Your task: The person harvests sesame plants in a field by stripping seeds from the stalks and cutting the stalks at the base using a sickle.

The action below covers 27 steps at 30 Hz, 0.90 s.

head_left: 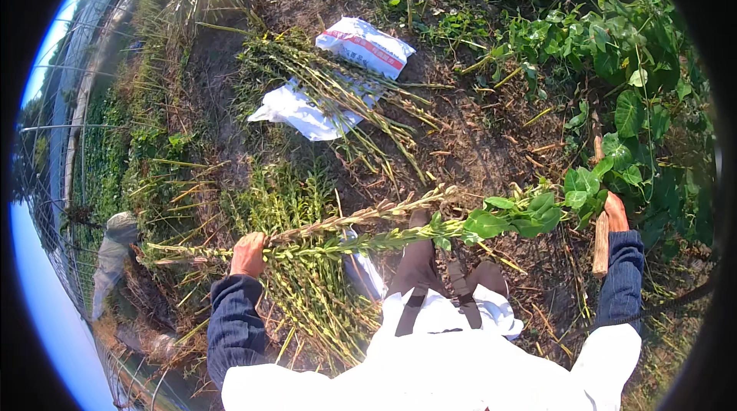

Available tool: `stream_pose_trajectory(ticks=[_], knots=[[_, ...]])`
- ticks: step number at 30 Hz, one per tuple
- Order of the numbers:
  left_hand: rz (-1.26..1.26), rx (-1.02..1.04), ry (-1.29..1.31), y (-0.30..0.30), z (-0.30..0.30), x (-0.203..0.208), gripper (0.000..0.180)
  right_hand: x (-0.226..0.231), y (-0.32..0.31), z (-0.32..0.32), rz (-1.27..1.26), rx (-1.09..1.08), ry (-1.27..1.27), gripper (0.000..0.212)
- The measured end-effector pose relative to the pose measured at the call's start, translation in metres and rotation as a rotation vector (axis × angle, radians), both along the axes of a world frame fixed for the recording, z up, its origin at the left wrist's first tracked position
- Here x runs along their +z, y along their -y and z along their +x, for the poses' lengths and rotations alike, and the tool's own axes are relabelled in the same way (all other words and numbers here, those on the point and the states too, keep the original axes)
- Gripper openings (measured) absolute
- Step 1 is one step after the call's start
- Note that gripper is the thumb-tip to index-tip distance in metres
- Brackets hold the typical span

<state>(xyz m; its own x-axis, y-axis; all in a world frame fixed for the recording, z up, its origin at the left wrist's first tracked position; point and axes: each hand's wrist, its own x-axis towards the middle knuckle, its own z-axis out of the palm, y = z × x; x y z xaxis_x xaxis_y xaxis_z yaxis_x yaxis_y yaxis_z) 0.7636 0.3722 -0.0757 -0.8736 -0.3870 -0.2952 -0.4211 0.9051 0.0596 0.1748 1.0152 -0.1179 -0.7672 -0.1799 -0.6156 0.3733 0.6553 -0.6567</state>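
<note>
My left hand [249, 255] is closed round the lower part of long seed-pod stalks [361, 240], which look like sesame. They lie across in front of my body, one browner and one greener. A green vine with broad leaves [518, 219] winds about their right end, reaching toward my right hand [616, 213]. That hand is closed on a wooden handle [601, 248], whose lower end sticks out below the fingers. Leaves hide its far part, so I cannot tell what tool it belongs to. Leaves also touch the right fingers.
A pile of cut stalks [315, 303] lies by my left leg. More stalks [361, 104] rest on white woven sacks [365, 46] ahead. Dense vines [629, 111] grow at right. Short stubble [184, 192] and a wire fence [65, 127] are at left.
</note>
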Motion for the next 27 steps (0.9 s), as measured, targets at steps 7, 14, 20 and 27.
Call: stream_pose_trajectory(ticks=[7, 14, 20, 27], knots=[[-0.214, 0.169, 0.116, 0.071, 0.118, 0.073, 0.047, -0.037, -0.034, -0.034, 0.621, 0.264, -0.311, 0.034], [-0.352, 0.494, 0.247, 0.073, 0.144, 0.144, 0.039, -0.077, -0.157, -0.109, -0.031, -0.525, -0.243, 0.030], [-0.461, 0.177, -0.325, 0.158, 0.086, 0.166, 0.016, -0.096, -0.047, -0.052, -0.472, -0.633, 0.201, 0.051], [0.556, 0.797, -1.082, 0.191, -0.187, 0.165, 0.039, -0.062, 0.015, 0.048, -0.526, -0.558, 0.296, 0.064]])
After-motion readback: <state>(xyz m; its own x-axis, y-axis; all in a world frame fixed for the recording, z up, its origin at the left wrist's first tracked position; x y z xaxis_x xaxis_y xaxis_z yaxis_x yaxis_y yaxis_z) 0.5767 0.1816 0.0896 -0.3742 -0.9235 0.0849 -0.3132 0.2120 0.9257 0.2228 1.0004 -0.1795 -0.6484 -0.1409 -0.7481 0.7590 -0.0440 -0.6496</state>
